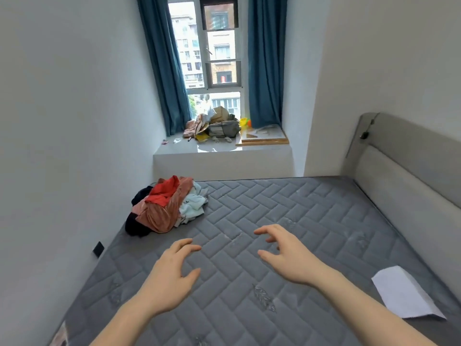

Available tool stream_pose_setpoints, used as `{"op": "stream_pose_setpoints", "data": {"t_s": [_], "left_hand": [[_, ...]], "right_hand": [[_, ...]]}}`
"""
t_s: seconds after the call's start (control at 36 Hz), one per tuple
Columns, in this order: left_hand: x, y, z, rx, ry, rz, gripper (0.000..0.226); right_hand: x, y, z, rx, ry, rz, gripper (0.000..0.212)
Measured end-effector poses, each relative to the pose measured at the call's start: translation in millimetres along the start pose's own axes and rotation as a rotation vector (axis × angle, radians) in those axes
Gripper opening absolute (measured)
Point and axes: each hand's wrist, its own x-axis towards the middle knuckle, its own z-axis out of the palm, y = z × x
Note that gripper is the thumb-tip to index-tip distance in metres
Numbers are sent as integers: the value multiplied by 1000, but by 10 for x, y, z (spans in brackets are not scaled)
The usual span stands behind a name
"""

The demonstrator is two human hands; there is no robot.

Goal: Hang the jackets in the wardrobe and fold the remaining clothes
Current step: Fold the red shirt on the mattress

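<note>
A heap of clothes (166, 204) lies at the far left corner of the grey quilted mattress (287, 216), against the wall. Red, pink-striped, pale blue and black garments are bunched together in it. My left hand (172, 273) hovers over the mattress below and to the right of the heap, fingers loosely spread and holding nothing. My right hand (284, 253) hovers further right at about the same height, fingers lightly curled and empty. Neither hand touches the clothes. No wardrobe is in view.
A folded white cloth (404, 293) lies at the mattress's right edge near the grey padded headboard (404, 171). Beyond the bed, a window ledge (219, 148) holds bags and loose items between blue curtains (164, 66). White walls close in on the left and right.
</note>
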Motion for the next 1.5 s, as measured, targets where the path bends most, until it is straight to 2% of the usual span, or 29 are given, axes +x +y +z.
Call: {"op": "stream_pose_setpoints", "data": {"t_s": [0.11,0.22,0.39,0.53,0.69,0.86,1.06,1.28,1.42,1.5], "left_hand": [[-49,-500,-202,5,31,-132,41],[15,-1068,-411,26,23,-262,46],[365,-2075,-724,56,-25,-344,52],[814,-3097,-967,44,-102,-385,54],[1542,-4560,-1039,21,-258,-466,61],[2161,-5712,-706,43,-358,-540,66],[2743,-6664,45,57,-443,-622,77],[3254,-7744,1167,92,-461,-716,103],[3526,-8216,1653,150,-518,-777,124],[3595,-8409,1927,291,-597,-755,134]], "right_hand": [[535,-142,344,-6,-117,-61,41],[1021,-285,688,-15,-169,-89,41],[1771,-519,1317,-28,-215,-86,39],[2486,-802,1967,-11,-241,4,42],[3544,-941,2800,-3,-185,103,43],[4379,-773,3650,-56,-173,204,46],[5091,-81,4634,-156,-243,273,51],[5731,958,5788,-243,-306,284,57],[6184,1308,6292,-266,-257,254,63],[6530,1413,6471,-263,-187,188,67]]}}
